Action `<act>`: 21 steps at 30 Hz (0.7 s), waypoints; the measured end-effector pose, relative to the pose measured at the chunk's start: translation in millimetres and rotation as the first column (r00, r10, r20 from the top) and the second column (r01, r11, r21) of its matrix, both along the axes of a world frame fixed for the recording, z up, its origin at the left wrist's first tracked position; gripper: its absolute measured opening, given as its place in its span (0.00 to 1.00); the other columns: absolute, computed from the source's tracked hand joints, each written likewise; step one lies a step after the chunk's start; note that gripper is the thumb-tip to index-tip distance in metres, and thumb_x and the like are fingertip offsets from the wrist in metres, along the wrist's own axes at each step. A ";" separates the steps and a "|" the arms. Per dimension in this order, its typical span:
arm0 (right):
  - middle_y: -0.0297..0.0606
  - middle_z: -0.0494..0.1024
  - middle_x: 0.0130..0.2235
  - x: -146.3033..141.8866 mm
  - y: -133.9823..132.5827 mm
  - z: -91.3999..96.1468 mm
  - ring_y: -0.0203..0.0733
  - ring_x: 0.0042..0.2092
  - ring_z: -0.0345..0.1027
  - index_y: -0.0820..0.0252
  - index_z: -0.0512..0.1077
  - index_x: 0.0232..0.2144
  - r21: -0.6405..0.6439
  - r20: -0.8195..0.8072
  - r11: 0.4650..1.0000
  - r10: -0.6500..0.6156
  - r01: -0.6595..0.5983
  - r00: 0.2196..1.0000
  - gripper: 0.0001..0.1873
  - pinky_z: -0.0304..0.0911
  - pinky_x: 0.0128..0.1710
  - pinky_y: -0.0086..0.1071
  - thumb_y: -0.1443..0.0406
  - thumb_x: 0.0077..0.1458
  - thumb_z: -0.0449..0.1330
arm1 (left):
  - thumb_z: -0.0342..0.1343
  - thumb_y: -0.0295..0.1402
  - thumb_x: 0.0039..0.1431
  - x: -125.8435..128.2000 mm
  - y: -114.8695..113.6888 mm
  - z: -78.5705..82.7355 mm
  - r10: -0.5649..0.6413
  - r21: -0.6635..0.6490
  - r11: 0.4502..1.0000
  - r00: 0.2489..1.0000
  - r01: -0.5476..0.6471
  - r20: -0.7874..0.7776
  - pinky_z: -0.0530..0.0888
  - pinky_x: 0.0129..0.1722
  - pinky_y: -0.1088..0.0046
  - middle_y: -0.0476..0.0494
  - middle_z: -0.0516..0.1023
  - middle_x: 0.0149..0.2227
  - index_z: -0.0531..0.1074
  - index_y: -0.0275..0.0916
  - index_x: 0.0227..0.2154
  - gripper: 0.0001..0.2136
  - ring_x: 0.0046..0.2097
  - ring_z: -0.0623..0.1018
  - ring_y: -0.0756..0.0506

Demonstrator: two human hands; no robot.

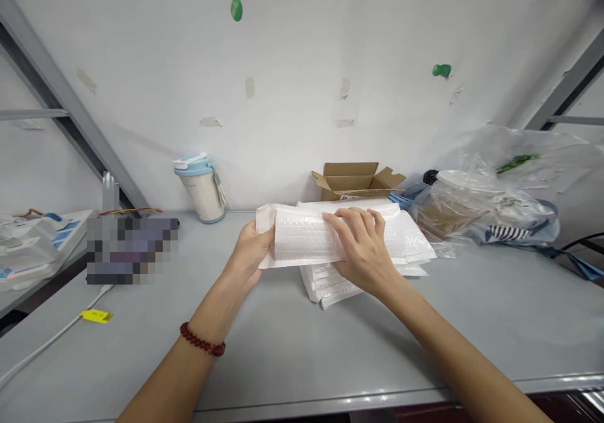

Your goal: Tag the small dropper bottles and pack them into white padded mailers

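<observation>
A white bubble mailer (304, 237) is held up in front of me, above the grey table. My left hand (250, 250) grips its left end, thumb in front and fingers behind. Across its right part lies my right hand (361, 240), fingers curled over the front, with the thumb hidden. The mailer looks folded over or layered; whether anything is inside cannot be seen. Behind and below it, a stack of white bubble mailers (325, 284) rests on the table, partly covered by the held one and my right hand.
At the back stands an open cardboard box (352, 177). A cream tumbler with a blue lid (202, 190) is left of it. Clear plastic bags (481, 203) sit at the right. A white cable (56, 335) with a yellow tag runs to a blurred-out item (132, 250) at left.
</observation>
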State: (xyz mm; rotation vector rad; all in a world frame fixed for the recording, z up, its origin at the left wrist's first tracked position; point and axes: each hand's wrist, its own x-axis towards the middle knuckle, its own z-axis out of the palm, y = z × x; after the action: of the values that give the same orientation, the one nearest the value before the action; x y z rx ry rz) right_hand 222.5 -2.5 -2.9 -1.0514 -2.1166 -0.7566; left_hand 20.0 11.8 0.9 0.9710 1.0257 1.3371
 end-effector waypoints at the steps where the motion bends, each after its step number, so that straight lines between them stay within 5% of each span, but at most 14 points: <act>1: 0.48 0.66 0.45 -0.6 -0.1 -0.5 0.52 0.49 0.57 0.61 0.58 0.52 0.013 0.000 1.000 0.009 -0.009 1.000 0.37 0.48 0.50 0.49 0.76 0.34 0.51 | 0.68 0.37 0.34 0.9 -0.5 -1.2 -0.020 -0.016 1.000 1.000 0.019 -0.022 0.73 0.28 0.72 0.45 0.78 0.27 0.74 0.36 0.37 0.23 0.31 0.78 0.43; 11: 0.50 0.70 0.47 -4.5 -0.5 -4.4 0.50 0.52 0.61 0.64 0.62 0.51 0.132 0.022 0.991 0.025 -0.027 0.999 0.35 0.49 0.52 0.50 0.79 0.35 0.50 | 0.64 0.40 0.39 17.9 -6.4 -11.4 0.007 -0.020 1.000 0.993 -0.010 -0.114 0.72 0.27 0.72 0.45 0.79 0.28 0.76 0.35 0.38 0.21 0.30 0.76 0.44; 21: 0.47 0.71 0.53 -1.8 0.3 -3.6 0.45 0.57 0.60 0.62 0.64 0.52 0.139 0.011 0.990 0.035 -0.036 0.999 0.33 0.43 0.57 0.48 0.81 0.41 0.47 | 0.65 0.35 0.46 21.4 -21.2 3.0 -0.308 0.039 0.950 0.950 0.310 -0.045 0.73 0.42 0.67 0.40 0.78 0.44 0.70 0.40 0.49 0.24 0.45 0.76 0.40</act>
State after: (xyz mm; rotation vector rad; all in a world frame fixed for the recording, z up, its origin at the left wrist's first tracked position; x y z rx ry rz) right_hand 220.8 -2.2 -6.5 -0.9350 -2.0516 -0.8789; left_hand 41.4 -9.5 3.9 1.1452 0.8332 1.0881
